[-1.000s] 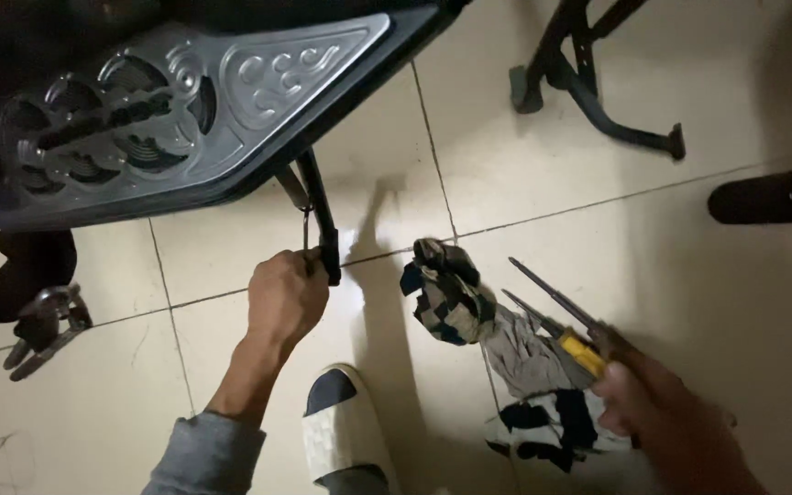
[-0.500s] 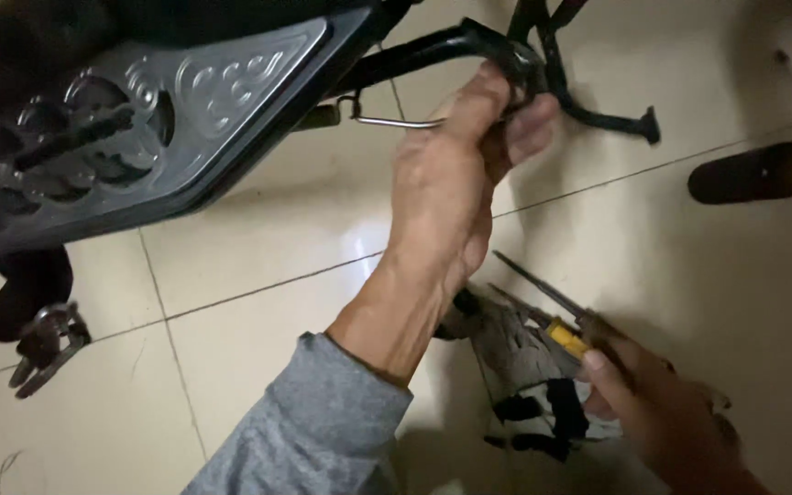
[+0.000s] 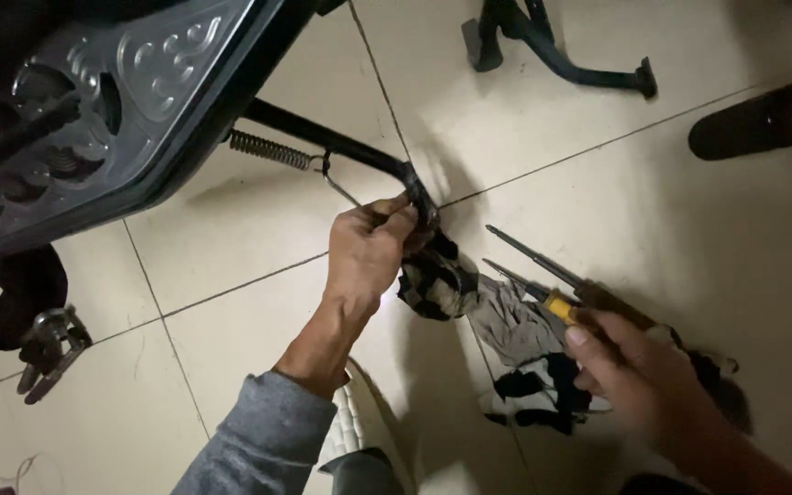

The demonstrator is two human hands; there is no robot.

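My left hand point(image 3: 370, 249) grips the lower end of a black side stand point(image 3: 341, 147) that sticks out from under a scooter footboard point(image 3: 112, 101). A coil spring point(image 3: 272, 151) runs along the stand, hooked to a thin wire link near my fingers. My right hand point(image 3: 639, 376) rests low at the right, closed on two screwdrivers point(image 3: 552, 280), one with a yellow band, their tips pointing up-left. A grey, black and white rag point(image 3: 506, 339) lies on the tiled floor between both hands.
A black centre stand point(image 3: 552, 46) lies on the floor at the top. A dark shoe point(image 3: 763, 119) is at the right edge. A black cloth and a metal part point(image 3: 43, 339) lie at the left. My light slipper point(image 3: 359, 440) is at the bottom.
My left hand came down from the raised stand and now holds its end low near the rag. The spring has come into view. The right hand stays put with the screwdrivers.
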